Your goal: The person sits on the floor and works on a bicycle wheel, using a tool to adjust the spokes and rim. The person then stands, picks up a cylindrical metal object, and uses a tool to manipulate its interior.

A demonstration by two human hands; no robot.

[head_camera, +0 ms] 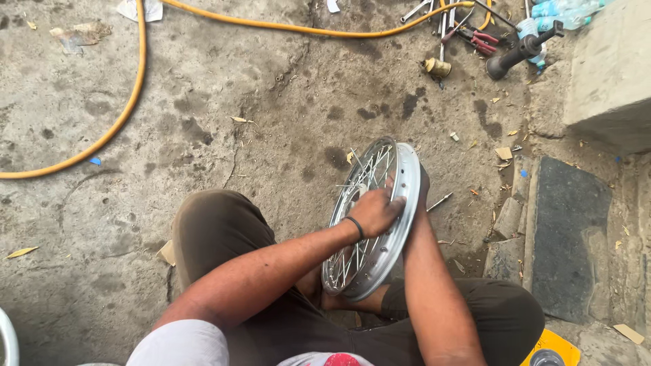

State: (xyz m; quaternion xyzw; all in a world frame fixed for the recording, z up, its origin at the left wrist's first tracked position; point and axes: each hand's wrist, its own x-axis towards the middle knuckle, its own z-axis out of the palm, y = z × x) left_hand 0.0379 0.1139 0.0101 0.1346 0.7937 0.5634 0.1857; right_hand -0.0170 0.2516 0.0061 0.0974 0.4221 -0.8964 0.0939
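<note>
A shiny spoked wheel rim stands upright on its edge between my knees, on a stained concrete floor. My left hand, with a dark band at the wrist, lies across the spokes near the hub, fingers curled onto them. My right forearm runs up behind the rim; my right hand is mostly hidden behind the rim's top edge and seems to grip it there. A few loose spokes stick out to the left of the rim.
An orange hose loops across the floor at the left and top. Pliers, wrenches, a brass fitting, a black handle and plastic bottles lie at the top right. A concrete step and a dark mat flank the right.
</note>
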